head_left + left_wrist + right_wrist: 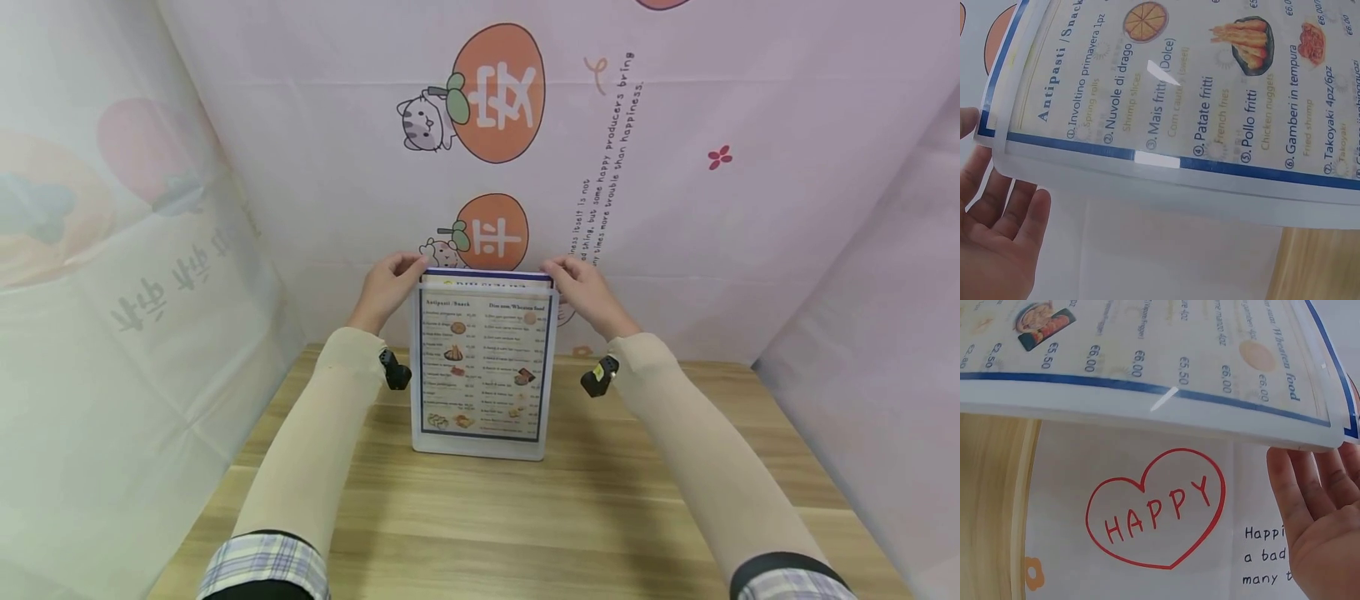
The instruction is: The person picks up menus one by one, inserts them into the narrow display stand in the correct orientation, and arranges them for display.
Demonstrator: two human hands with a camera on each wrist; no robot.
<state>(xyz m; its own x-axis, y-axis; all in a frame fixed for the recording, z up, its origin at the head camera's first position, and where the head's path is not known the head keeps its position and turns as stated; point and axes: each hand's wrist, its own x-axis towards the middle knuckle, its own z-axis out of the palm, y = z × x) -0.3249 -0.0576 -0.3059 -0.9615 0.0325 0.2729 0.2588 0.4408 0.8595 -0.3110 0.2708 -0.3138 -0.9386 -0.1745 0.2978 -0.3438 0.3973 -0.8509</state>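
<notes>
A printed menu sheet (pixel 481 367) with a blue border sits inside a clear plastic holder (pixel 477 447), its top strip sticking out above the holder's upper edge. The holder stands nearly upright on the wooden table. At the top left corner, my left hand (pixel 392 287) pinches the sheet, thumb in front and fingers behind. My right hand (pixel 588 292) grips the top right corner in the same way. In the left wrist view, the fingers of the left hand (pixel 1004 231) reach behind the holder's corner. The right wrist view has the right hand (pixel 1329 512) at the opposite corner, its thumb hidden.
The wooden table (pixel 600 500) spreads out in front of and beside the holder. Behind it hangs a pale cloth backdrop (pixel 337 183) with orange fruit and lettering. Similar cloth walls (pixel 877 317) enclose the left and right sides.
</notes>
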